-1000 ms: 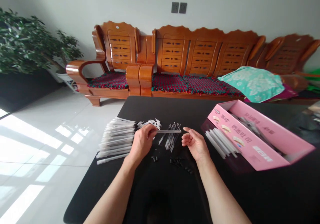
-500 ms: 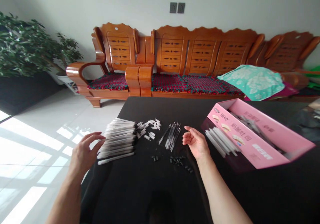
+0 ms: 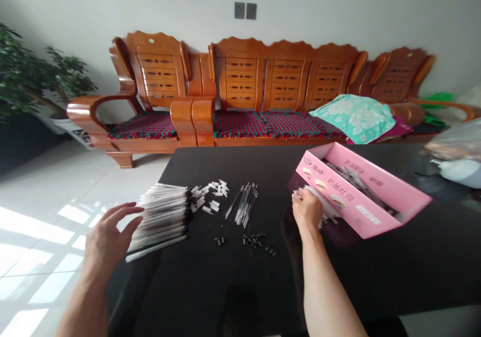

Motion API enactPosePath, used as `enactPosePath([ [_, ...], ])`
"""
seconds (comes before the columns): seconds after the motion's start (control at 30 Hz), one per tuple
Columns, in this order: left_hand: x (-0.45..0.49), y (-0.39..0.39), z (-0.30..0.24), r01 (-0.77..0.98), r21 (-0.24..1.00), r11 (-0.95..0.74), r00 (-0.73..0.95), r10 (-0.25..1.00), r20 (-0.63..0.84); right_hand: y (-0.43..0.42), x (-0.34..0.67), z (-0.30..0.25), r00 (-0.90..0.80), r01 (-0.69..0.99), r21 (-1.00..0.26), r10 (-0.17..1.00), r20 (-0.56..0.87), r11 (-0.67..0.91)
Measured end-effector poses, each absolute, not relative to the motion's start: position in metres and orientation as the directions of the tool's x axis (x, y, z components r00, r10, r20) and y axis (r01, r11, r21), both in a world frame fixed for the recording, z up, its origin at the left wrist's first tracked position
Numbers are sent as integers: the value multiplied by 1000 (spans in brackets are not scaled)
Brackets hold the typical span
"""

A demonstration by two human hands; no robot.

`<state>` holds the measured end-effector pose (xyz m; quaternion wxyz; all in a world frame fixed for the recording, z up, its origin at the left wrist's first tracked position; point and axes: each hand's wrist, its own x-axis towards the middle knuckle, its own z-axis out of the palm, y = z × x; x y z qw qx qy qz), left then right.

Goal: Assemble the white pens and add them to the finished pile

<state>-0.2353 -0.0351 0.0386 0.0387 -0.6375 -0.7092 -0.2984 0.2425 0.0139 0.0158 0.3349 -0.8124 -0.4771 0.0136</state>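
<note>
My left hand point(image 3: 108, 234) is open, fingers spread, against the left end of a stack of white pens point(image 3: 163, 214) at the left edge of the black table point(image 3: 233, 292). My right hand point(image 3: 307, 209) rests on a small pile of white pen barrels point(image 3: 326, 206) beside the pink box point(image 3: 366, 194); its fingers curl over them and are hidden from me. Between the hands lie white caps point(image 3: 210, 194), thin refills point(image 3: 244, 204) and small black tips point(image 3: 255, 240).
A wooden sofa set point(image 3: 240, 91) with red cushions stands behind the table, with a teal cloth point(image 3: 355, 116) on it. A potted plant point(image 3: 30, 81) is at the far left. A plastic bag point(image 3: 456, 156) lies at the table's right.
My left hand set the pen on the stack and stays at its end. My right hand moved right, onto the barrels by the pink box. My head turned right.
</note>
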Motion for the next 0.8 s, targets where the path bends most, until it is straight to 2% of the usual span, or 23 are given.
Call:
enactPosePath([
  [0.07, -223, -34, 46, 918, 397, 0, -202, 861, 467, 12, 257, 17, 609, 760, -444, 757, 235, -474],
  [0.13, -204, -30, 54, 890, 455, -30, -220, 845, 487, 12, 266, 14, 637, 738, -429, 748, 188, -521],
  [0.17, -193, -28, 58, 867, 496, -56, -224, 845, 486, 12, 268, 12, 645, 724, -462, 740, 192, -512],
  [0.23, -166, -23, 65, 798, 590, -122, -215, 857, 468, 12, 269, 6, 664, 671, -612, 706, 246, -418],
  [0.3, -135, -19, 69, 716, 665, -212, -132, 894, 427, 13, 267, 3, 675, 617, -735, 669, 312, -280],
  [0.47, -63, -9, 66, 595, 719, -358, 158, 930, 332, 16, 248, 12, 595, 646, -752, 703, 390, -130],
  [0.53, -44, -4, 58, 576, 727, -375, 202, 926, 318, 17, 235, 16, 566, 496, -868, 758, 324, 1],
  [0.6, -33, 2, 47, 593, 723, -355, 185, 934, 307, 18, 222, 16, 521, 157, -984, 839, 156, 86],
  [0.67, -28, 7, 34, 640, 696, -325, 159, 943, 293, 19, 210, 13, 447, -129, -989, 895, 1, 66],
  [0.73, -27, 10, 24, 696, 655, -295, 140, 950, 280, 20, 201, 9, 399, -258, -965, 915, -69, 39],
  [0.8, -28, 10, 16, 745, 610, -270, 128, 955, 266, 20, 196, 6, 391, -288, -957, 917, -80, 39],
])
